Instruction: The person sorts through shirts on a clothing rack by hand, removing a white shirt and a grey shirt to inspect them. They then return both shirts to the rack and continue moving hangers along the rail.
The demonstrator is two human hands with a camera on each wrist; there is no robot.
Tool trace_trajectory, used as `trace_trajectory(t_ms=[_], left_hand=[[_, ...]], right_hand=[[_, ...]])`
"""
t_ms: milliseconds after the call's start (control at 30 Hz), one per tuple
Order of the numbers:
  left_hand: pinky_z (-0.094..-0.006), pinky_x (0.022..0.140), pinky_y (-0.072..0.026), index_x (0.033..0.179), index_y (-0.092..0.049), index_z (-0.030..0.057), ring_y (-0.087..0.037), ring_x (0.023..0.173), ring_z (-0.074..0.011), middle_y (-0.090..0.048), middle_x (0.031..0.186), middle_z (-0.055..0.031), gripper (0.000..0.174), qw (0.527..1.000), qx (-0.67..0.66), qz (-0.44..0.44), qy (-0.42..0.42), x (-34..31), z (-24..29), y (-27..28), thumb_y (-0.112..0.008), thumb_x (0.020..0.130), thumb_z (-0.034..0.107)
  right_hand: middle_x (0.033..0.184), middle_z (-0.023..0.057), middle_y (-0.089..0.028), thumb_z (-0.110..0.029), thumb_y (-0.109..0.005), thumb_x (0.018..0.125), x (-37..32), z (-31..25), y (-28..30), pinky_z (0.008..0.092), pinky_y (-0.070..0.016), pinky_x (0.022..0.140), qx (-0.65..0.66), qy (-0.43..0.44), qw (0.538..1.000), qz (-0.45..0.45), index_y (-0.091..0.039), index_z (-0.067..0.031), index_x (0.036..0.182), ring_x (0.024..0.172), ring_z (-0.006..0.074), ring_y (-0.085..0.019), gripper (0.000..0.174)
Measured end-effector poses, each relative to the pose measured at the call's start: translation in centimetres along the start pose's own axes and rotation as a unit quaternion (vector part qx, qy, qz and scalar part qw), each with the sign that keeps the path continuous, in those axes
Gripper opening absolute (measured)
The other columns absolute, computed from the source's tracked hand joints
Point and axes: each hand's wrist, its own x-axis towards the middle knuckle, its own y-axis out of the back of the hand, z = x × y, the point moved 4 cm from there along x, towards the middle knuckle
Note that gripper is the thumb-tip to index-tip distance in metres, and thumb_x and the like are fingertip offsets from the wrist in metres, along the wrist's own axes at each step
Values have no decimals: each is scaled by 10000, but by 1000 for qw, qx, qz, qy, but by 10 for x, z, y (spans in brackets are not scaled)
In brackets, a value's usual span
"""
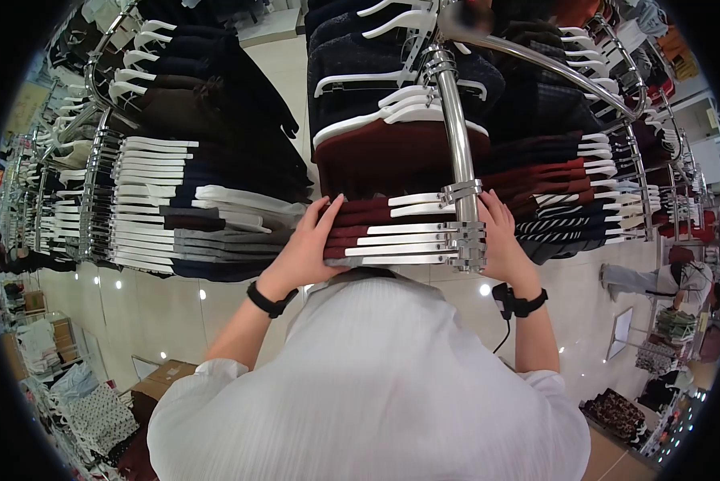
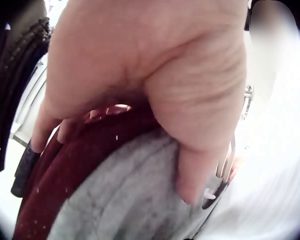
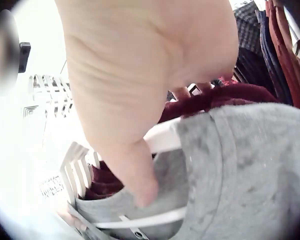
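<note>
Several dark red garments [image 1: 346, 232] hang on white hangers [image 1: 408, 240] from a chrome rail [image 1: 459, 144], a grey garment [image 2: 125, 190] nearest the body. My left hand [image 1: 302, 250] grips the bunch at its left end; in the left wrist view the hand [image 2: 150, 75] has its thumb on the near side and fingertips over the far side. At the other end, right of the rail, my right hand [image 1: 506, 248] holds the same bunch. The right wrist view has that hand's thumb against the grey garment [image 3: 250, 160], with the fingers behind, partly hidden by the red cloth.
Dark garments [image 1: 368, 72] hang farther along the same rail. Racks with dark clothes [image 1: 207, 104] and striped and red clothes [image 1: 556, 196] stand left and right. Behind are a cardboard box [image 1: 167, 375] and a person [image 1: 680, 276] at the right. Pale tiled floor [image 1: 215, 301] shows between.
</note>
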Motion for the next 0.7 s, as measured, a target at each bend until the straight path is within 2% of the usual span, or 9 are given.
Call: trace_trajectory(t_ms=[33,100,133,233,367,467,500,633,700], left_hand=[[-483,1157,-460,1661,-265,118,-464,1421,-446,-336,1585,-243,1246,1000,-27,12,1,4,-2,-3,-968,633,135],[-457,1075,-528,1630,-336,138,-569,1283,-426,-423,1451,-204,1120,998,-47,43,-10,12,-3,-1,-919,678,46],[-457,1075,-528,1630,-336,138,-569,1283,-426,-423,1451,-204,1120,998,-47,44,-11,16,-6,-1,-919,678,46],[-437,1091,-514,1618,-367,131,-570,1274,-410,-436,1432,-196,1074,996,-59,63,-32,35,-16,3,-907,694,41],[-433,1112,-500,1610,-374,132,-557,1304,-403,-452,1433,-199,1070,993,-70,89,-37,61,-26,14,-913,689,48],[-438,1132,-486,1609,-374,133,-534,1336,-411,-447,1460,-212,1073,991,-58,114,-48,76,-34,17,-919,688,58],[-439,1149,-471,1607,-374,125,-513,1363,-418,-440,1483,-223,1075,992,-70,105,-30,79,-33,20,-925,686,70],[-439,1161,-460,1614,-351,101,-506,1375,-422,-435,1495,-230,1099,991,-61,115,-38,91,-40,24,-932,682,82],[-450,1166,-452,1622,-325,79,-497,1380,-432,-443,1487,-238,1108,987,-57,141,-52,93,-41,25,-927,692,85]], right_hand=[[1609,183,-388,-251,-926,574,1,5,-10,585,-204,1264,-1,0,1000,2,-330,-145,1644,1543,448,-297,1229],[1476,191,-473,-132,-815,644,10,9,-15,555,-270,1230,15,27,998,61,-428,-107,1585,1440,432,-416,1018],[1476,191,-473,-132,-815,644,13,10,-15,555,-270,1230,15,27,998,61,-428,-107,1585,1440,432,-416,1018],[1353,189,-531,-102,-760,689,36,12,-7,491,-357,1148,18,44,995,91,-512,-67,1512,1302,405,-503,860],[1316,182,-549,-84,-765,680,69,30,-8,467,-398,1112,45,88,987,123,-520,-76,1493,1264,403,-530,849],[1299,181,-552,-79,-764,677,89,37,-8,465,-399,1115,24,90,987,129,-508,-81,1503,1262,409,-534,865],[1314,186,-552,-78,-763,673,94,41,-8,472,-406,1118,70,61,988,123,-497,-85,1510,1271,420,-529,878],[1346,197,-547,-85,-753,687,113,49,-9,492,-410,1123,64,57,989,121,-492,-67,1506,1285,431,-519,859],[1388,204,-546,-117,-766,723,120,48,-11,496,-413,1131,28,97,984,144,-484,-42,1502,1307,434,-515,831]])
